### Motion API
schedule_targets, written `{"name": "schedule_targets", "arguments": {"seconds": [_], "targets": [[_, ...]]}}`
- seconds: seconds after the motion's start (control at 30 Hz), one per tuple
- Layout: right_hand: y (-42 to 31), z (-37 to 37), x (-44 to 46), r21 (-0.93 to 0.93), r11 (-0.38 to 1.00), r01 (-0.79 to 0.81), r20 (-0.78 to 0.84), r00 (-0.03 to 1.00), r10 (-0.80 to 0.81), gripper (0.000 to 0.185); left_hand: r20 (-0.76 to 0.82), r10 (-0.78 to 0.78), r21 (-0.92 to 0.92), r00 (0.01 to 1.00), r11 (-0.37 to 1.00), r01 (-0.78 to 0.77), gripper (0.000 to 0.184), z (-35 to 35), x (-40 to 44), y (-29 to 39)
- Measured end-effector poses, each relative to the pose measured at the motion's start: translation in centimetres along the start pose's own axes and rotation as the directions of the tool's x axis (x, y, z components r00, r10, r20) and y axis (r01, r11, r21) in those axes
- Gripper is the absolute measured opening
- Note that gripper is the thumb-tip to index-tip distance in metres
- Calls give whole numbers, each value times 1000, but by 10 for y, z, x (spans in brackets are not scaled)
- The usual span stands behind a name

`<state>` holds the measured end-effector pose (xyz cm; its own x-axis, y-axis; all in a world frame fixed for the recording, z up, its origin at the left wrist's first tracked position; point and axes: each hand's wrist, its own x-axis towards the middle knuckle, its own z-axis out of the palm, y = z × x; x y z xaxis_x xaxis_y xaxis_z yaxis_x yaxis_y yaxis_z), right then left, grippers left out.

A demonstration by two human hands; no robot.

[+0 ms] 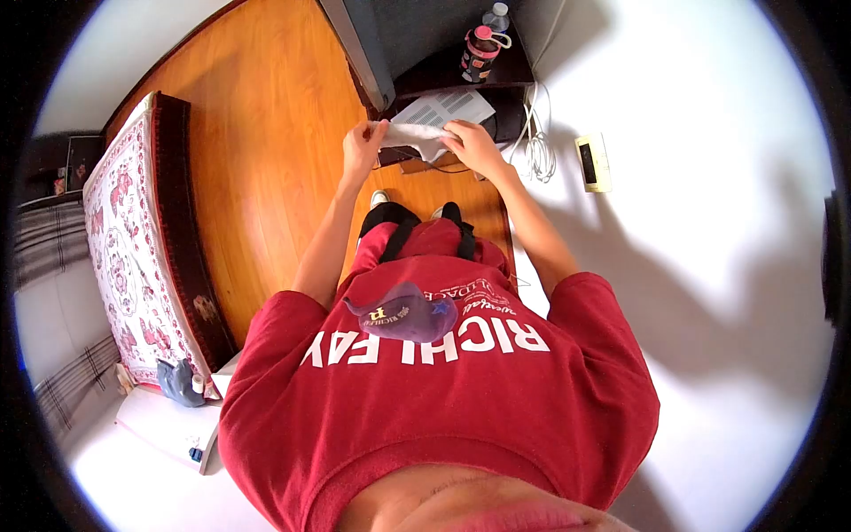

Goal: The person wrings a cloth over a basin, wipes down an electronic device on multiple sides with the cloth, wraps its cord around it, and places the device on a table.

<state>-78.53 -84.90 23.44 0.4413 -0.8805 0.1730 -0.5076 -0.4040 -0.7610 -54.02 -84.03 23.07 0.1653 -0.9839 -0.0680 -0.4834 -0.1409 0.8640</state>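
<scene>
A small white cloth (412, 136) is stretched between my two hands, held out in front of my body at arm's length. My left hand (362, 151) pinches its left end, thumb pointing up. At the other end, my right hand (475, 146) has its fingers closed on the cloth. The lower edge of the cloth hangs loose near the right hand. Behind it, printed paper (448, 106) lies on a dark corner shelf (424, 82).
A dark bottle with a pink lid (481, 55) and a clear bottle (497, 18) stand on the shelf. White cables (539, 155) hang by the wall near a yellowish wall box (593, 163). A bed with patterned cover (124, 257) lies left of the wooden floor (257, 133).
</scene>
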Motion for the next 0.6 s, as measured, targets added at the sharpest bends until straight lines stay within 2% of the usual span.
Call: {"name": "schedule_targets", "arguments": {"seconds": [0.13, 0.2, 0.23, 0.3, 0.33, 0.37, 0.4, 0.43, 0.47, 0.5, 0.57, 0.6], "targets": [[1, 1, 12, -40, 998, 53, -35, 998, -55, 18, -82, 52, 79, 995, 996, -46, 47, 12, -3, -17], [1, 1, 19, -70, 997, 30, 32, 999, -28, 20, -131, 285, 297, 950, 925, -236, 57, 19, -7, -10], [1, 3, 23, -64, 997, 34, 33, 999, -32, 20, -134, 283, 303, 950, 924, -233, 57, 18, -8, 2], [5, 6, 27, -167, 979, 114, -14, 993, -118, 19, 117, 342, 210, 932, 909, -360, 59, 22, -12, 22], [6, 10, 31, -218, 960, 176, -88, 976, -199, 17, 44, 519, 274, 854, 815, -510, 45, 31, -10, 18], [8, 12, 31, -217, 961, 173, -84, 977, -195, 17, 46, 515, 273, 856, 818, -507, 45, 35, -6, 17], [2, 8, 32, -242, 964, 111, -61, 990, -130, 17, 182, 317, 244, 931, 902, -355, 38, 40, -1, 14], [-3, 6, 32, -269, 962, 50, -40, 997, -64, 17, 317, 106, 239, 943, 953, -187, 33, 44, 2, 11], [-5, 7, 30, -270, 962, 45, -40, 997, -58, 17, 224, 220, 213, 949, 940, -268, 29, 50, 0, 9], [-5, 10, 26, -284, 959, -20, -102, 995, -10, 19, 230, 215, 211, 949, 941, -265, 29, 53, -2, 8], [-1, 18, 16, -292, 952, -91, -164, 985, 44, 21, 328, 78, 140, 942, 982, -130, 28, 58, -7, 6], [6, 26, 9, -258, 950, -176, -184, 974, 131, 24, 282, 104, 65, 954, 990, -128, 29, 66, -11, -2]]}}
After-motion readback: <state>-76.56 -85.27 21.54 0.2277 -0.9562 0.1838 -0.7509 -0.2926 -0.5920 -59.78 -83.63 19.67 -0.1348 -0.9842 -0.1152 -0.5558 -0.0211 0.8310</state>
